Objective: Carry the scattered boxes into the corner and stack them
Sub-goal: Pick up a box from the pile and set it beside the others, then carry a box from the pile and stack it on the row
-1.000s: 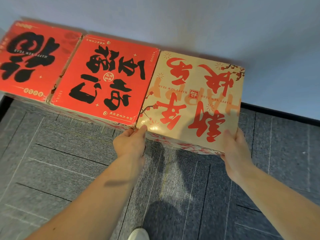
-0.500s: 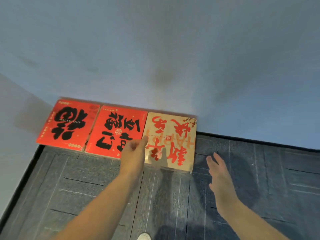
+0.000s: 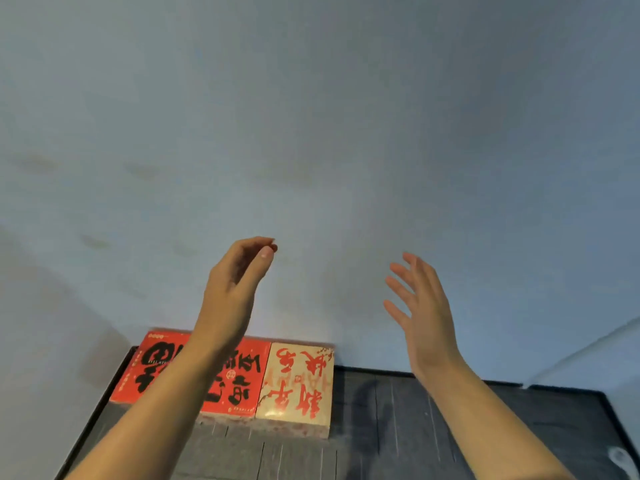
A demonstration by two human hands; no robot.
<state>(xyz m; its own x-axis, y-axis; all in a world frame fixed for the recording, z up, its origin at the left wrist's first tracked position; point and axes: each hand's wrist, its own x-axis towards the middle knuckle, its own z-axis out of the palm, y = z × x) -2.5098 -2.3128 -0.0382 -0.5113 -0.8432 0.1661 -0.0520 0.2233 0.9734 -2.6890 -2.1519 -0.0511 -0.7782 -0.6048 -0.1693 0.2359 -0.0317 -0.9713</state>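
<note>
Your left hand (image 3: 235, 282) is raised with its fingers loosely curled toward the thumb, holding nothing. Your right hand (image 3: 422, 306) is raised well apart from it, fingers spread, touching nothing. Below them lies grey carpet (image 3: 415, 427). On it, a red box (image 3: 152, 368) sits in the left corner. A second red box (image 3: 239, 386), partly hidden by your left forearm, touches its side, and a beige box (image 3: 298, 382) touches that one. All three stand in a row against the wall (image 3: 311, 133).
</note>
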